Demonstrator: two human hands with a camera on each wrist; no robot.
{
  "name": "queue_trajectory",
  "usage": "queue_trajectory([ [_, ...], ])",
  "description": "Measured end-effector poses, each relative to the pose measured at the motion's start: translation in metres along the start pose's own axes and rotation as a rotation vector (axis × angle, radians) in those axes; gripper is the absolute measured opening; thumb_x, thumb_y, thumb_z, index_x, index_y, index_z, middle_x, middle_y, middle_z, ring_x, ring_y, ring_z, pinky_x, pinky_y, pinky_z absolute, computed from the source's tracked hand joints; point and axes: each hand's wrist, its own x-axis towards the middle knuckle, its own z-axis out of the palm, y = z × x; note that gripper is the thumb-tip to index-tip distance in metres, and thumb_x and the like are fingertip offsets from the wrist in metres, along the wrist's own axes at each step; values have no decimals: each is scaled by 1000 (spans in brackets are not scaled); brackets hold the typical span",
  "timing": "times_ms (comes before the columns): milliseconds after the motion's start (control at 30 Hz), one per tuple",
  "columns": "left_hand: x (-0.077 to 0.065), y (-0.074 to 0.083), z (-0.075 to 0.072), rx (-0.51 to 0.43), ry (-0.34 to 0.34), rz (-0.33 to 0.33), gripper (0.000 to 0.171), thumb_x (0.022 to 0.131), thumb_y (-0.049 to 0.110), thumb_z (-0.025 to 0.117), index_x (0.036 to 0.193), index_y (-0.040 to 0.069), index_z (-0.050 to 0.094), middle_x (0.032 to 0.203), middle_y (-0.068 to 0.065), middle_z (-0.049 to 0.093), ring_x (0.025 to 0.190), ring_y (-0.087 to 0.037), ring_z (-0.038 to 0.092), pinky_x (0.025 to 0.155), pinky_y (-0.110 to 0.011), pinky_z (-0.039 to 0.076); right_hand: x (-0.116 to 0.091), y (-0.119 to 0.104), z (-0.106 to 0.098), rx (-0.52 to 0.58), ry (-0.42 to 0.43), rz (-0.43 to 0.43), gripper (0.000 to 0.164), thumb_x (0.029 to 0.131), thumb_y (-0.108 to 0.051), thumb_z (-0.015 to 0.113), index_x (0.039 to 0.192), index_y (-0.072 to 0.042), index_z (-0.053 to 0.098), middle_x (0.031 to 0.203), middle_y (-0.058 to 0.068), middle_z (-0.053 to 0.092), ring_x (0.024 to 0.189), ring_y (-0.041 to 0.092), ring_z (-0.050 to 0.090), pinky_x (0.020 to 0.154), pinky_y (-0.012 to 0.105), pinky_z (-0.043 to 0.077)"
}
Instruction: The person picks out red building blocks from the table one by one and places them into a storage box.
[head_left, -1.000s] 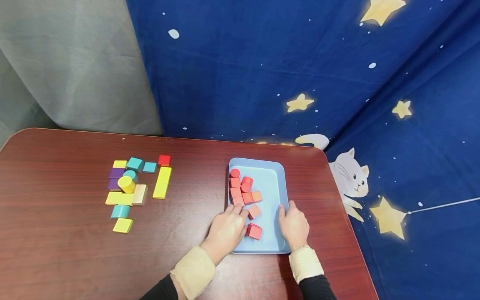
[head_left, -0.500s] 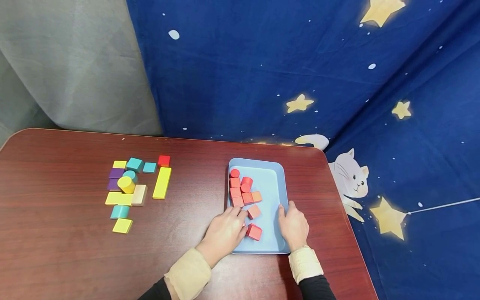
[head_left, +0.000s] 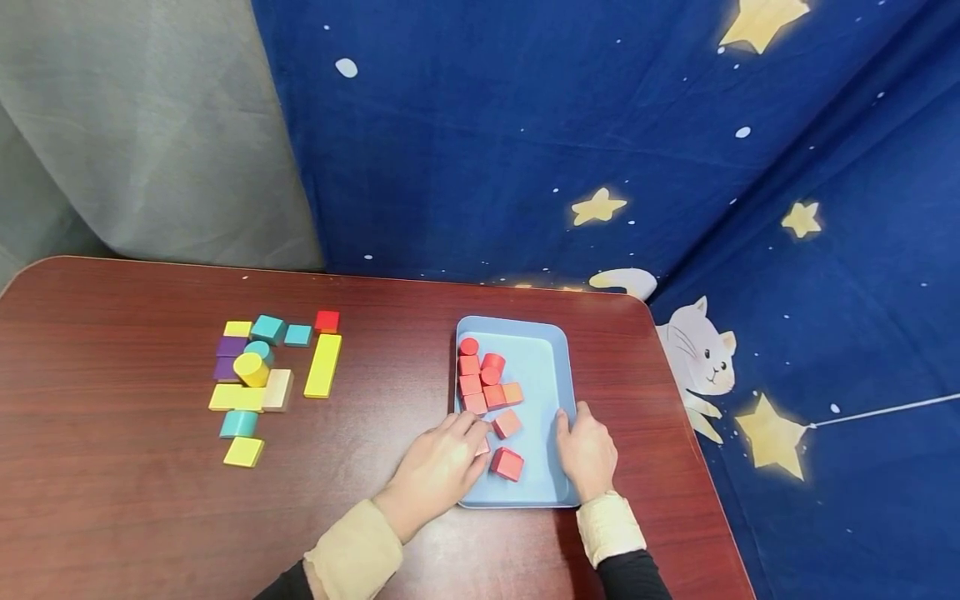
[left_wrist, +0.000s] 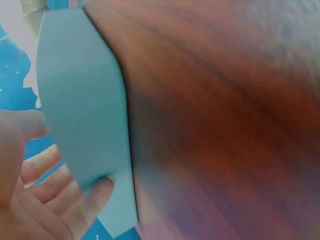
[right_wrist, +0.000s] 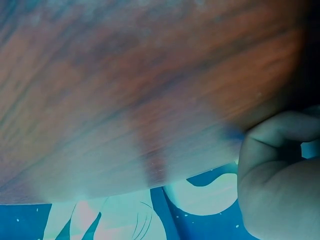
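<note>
In the head view a light blue tray lies on the brown table. My right hand grips its right wall, thumb over the rim; in the right wrist view that hand shows curled fingers. My left hand reaches over the left wall and pinches a red block, mostly hidden by the fingers. The left wrist view shows that hand with one finger against the outside of the tray wall. A red cube and another red block lie loose beside it.
Several red blocks and cylinders line the tray's upper left. At the table's left stand yellow, teal, purple, red and plain wooden blocks, with a long yellow block. A blue starry curtain hangs behind the table.
My left hand has shifted slightly left toward the tray's left wall, and more of the red block at its fingertips shows. The right hand and the tray have stayed in place.
</note>
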Motion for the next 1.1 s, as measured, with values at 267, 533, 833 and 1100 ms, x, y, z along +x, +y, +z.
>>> queue_trajectory([
  [267,14,-21,-25,-45,3,-10,24,85,21,68,106,10,65,98,1,60,84,-13,58,70,-23,51,0,-1,0,1,15,-2,46,94,-39,47,122,-3,57,98,25,66,82,44,64,61,53,45],
  [533,10,-54,-45,10,-39,-130,26,87,24,66,111,13,68,98,2,63,86,-12,59,65,-25,51,1,-3,1,1,22,1,51,94,-40,46,128,-3,55,104,25,66,87,45,64,67,54,46],
  [833,2,-87,-52,92,-57,-209,26,86,21,65,107,5,66,97,-6,61,89,-22,60,75,-36,50,1,-2,2,1,17,1,51,94,-40,47,128,-2,55,105,25,65,88,45,64,68,55,46],
  [1100,8,-119,-63,151,-62,-344,40,85,20,65,117,-4,59,111,-19,57,105,-37,54,92,-49,41,0,0,2,-3,16,2,51,95,-40,47,129,-2,55,106,25,65,89,45,64,68,55,46],
])
